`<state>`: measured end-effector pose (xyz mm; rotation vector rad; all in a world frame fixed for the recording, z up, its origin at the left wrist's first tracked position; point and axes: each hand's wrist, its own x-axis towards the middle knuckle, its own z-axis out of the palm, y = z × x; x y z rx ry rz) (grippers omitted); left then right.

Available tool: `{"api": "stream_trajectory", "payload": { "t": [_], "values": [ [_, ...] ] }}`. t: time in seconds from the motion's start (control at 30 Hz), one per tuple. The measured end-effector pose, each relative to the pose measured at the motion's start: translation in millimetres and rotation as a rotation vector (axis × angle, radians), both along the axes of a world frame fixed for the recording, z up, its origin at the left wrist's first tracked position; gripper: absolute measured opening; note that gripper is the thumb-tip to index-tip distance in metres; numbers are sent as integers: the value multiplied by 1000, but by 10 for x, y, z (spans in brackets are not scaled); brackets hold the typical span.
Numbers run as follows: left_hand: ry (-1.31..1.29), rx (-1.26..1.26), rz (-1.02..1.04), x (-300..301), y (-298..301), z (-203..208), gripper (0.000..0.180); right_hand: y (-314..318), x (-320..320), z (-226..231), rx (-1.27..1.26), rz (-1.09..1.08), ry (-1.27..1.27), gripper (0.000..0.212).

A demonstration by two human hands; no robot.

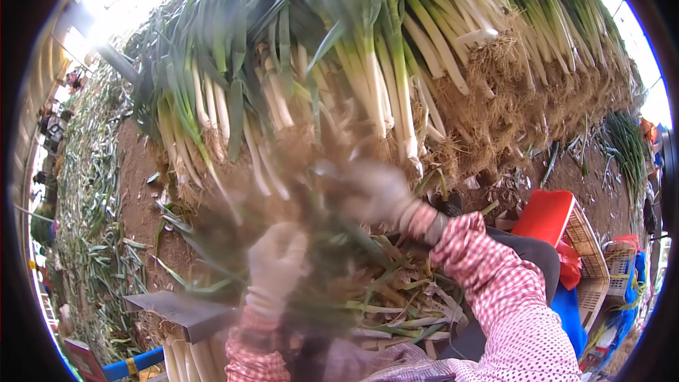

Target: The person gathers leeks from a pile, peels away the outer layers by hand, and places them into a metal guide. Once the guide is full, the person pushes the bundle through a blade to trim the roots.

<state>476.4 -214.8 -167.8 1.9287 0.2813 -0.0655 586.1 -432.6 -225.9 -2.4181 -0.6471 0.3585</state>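
A large heap of leeks lies before me, green leaves pointing away and rooted white ends toward me. My left hand, in a pale glove, is closed in front of the heap. Motion blur hides what it holds, if anything; smeared green leaves show beside it. My right hand, also gloved, is at the near edge of the heap, close to the roots. It is too smeared to show its fingers. Between my arms are loose leaf scraps and peelings.
At lower left a grey metal plate sits above clean white stalks, beside a blue bar. On the right stand a red container and a tan plastic crate. Leaf litter covers the ground at left.
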Motion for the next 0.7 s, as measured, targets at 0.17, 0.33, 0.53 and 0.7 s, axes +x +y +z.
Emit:
{"api": "stream_trajectory", "payload": {
  "t": [0.17,0.33,0.53,0.7],
  "values": [
    [-185,297,-323,-100,4,-211,21,52,999,-251,-578,-965,-481,46],
    [-144,365,-357,-124,-97,-108,25,-250,1257,49,-568,-784,-235,42],
    [42,-494,37,92,-327,-288,30,-275,491,108,-121,-529,-66,52],
    [81,-219,-88,242,-717,-509,39,333,-1475,21,121,-391,-239,41]
  ]
}}
